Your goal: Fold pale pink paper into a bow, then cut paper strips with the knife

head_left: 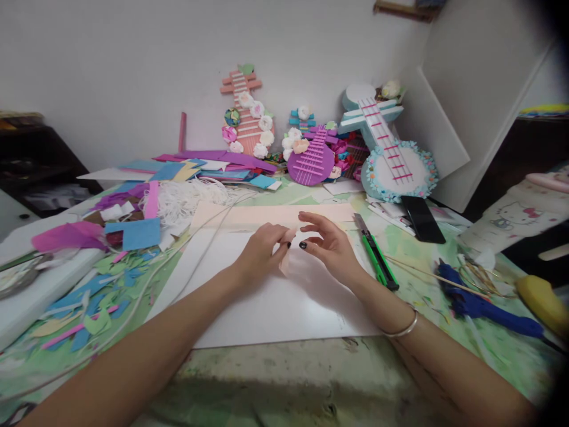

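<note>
Both my hands meet over a white sheet on the table. My left hand pinches a small pale pink foam piece, fingers closed on it. My right hand touches the same piece from the right, its fingers curved and partly spread, dark nails showing. A silver bangle sits on my right wrist. A long pale pink foam strip lies just beyond the hands.
A green utility knife lies right of my right hand, a blue glue gun further right, a black phone behind. Foam guitar crafts stand against the wall. Coloured foam scraps and white cord cover the left side.
</note>
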`<state>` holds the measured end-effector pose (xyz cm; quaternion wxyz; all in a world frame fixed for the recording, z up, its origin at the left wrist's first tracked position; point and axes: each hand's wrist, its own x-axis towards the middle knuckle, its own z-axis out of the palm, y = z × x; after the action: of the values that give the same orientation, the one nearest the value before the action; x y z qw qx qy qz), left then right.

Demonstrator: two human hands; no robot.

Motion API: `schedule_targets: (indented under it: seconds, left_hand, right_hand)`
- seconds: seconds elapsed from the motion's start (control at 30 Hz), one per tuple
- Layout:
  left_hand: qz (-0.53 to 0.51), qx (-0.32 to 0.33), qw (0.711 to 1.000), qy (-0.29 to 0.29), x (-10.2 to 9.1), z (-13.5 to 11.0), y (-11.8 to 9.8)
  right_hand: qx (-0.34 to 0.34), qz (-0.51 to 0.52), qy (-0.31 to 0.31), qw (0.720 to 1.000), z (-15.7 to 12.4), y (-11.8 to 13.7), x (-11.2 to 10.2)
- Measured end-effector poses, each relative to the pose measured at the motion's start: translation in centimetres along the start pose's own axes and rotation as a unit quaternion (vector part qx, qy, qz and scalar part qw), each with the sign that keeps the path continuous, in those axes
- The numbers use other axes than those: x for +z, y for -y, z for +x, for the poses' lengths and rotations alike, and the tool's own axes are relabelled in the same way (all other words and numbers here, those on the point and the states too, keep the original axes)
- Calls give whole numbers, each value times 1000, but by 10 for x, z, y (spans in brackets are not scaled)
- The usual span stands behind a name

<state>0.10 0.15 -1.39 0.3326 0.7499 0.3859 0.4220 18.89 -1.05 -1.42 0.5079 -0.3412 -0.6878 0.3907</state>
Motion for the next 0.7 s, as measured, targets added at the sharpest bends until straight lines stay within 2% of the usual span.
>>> schedule_targets:
  seconds: [0.13,0.23,0.33,0.5,0.57,0.7]
  left_hand:
    - [11,25,998,55,7,-4,-1]
    - [-16,23,997,78,10,-5,0]
    - [-28,15,997,70,9,-5,0]
    - [77,41,996,0,3,-2,2]
    - [93,36,995,-12,0,1,5]
    - [118,2,993,3,-2,5,14]
  right_hand:
    - [-48,-40,13,998,-2,4,3]
    - [-52,-48,-10,997,-2,4,5]
    - [-17,-24,-46,999,-1,3,5]
    - [31,0,-94,995,4,-5,-2]
    - [67,-27,-92,993,7,-11,-7]
    - [156,-87,-40,983,10,-21,-16]
